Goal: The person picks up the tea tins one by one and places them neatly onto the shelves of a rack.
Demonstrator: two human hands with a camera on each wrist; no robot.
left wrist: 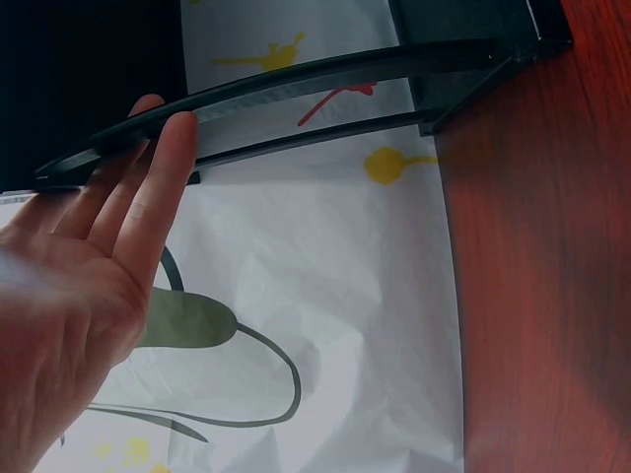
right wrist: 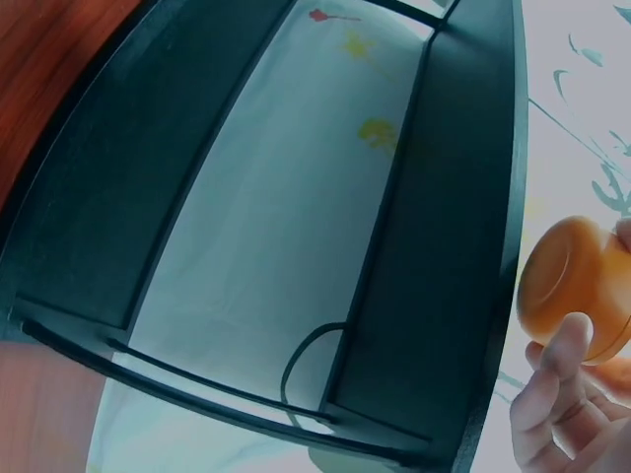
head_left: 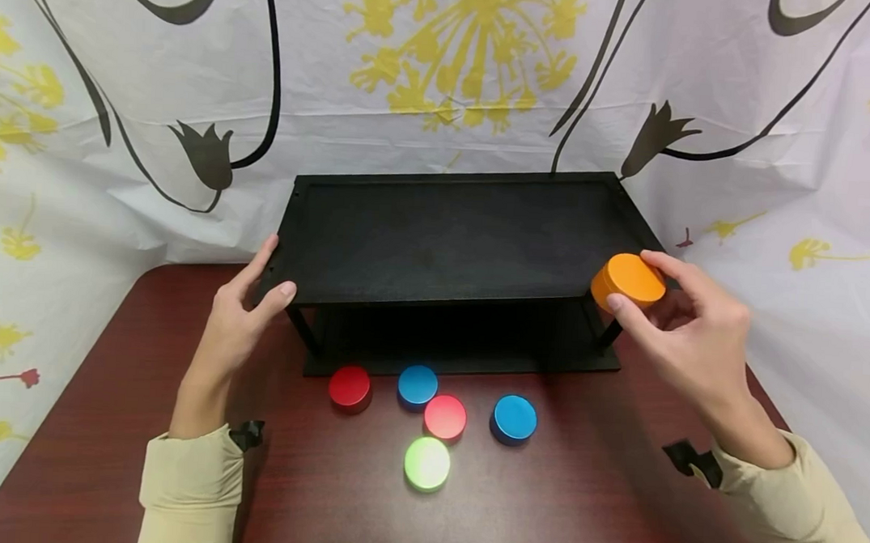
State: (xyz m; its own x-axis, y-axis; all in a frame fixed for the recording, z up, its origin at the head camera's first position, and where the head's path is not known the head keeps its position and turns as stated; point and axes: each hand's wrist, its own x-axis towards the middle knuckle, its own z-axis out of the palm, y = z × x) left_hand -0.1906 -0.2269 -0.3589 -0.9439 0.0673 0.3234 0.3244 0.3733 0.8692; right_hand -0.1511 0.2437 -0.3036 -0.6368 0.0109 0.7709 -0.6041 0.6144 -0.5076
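My right hand (head_left: 702, 340) pinches an orange round tin (head_left: 633, 280) between thumb and fingers, near the front right corner of a black two-tier shelf (head_left: 444, 239). In the right wrist view the orange tin (right wrist: 564, 281) shows a seam round its side, with the fingers (right wrist: 570, 365) against it. At the shelf's left end, my left hand (head_left: 232, 323) rests its thumb on the front corner and its fingers along the side. The left wrist view has those fingers (left wrist: 158, 197) straight against the side rail (left wrist: 296, 84).
In front of the shelf lie a red tin (head_left: 350, 389), a blue tin (head_left: 418, 387), a pinkish-red tin (head_left: 445, 418), a second blue tin (head_left: 513, 419) and a green tin (head_left: 426, 464). They sit on a reddish wooden table (head_left: 308, 501). A patterned white cloth (head_left: 426, 150) hangs behind.
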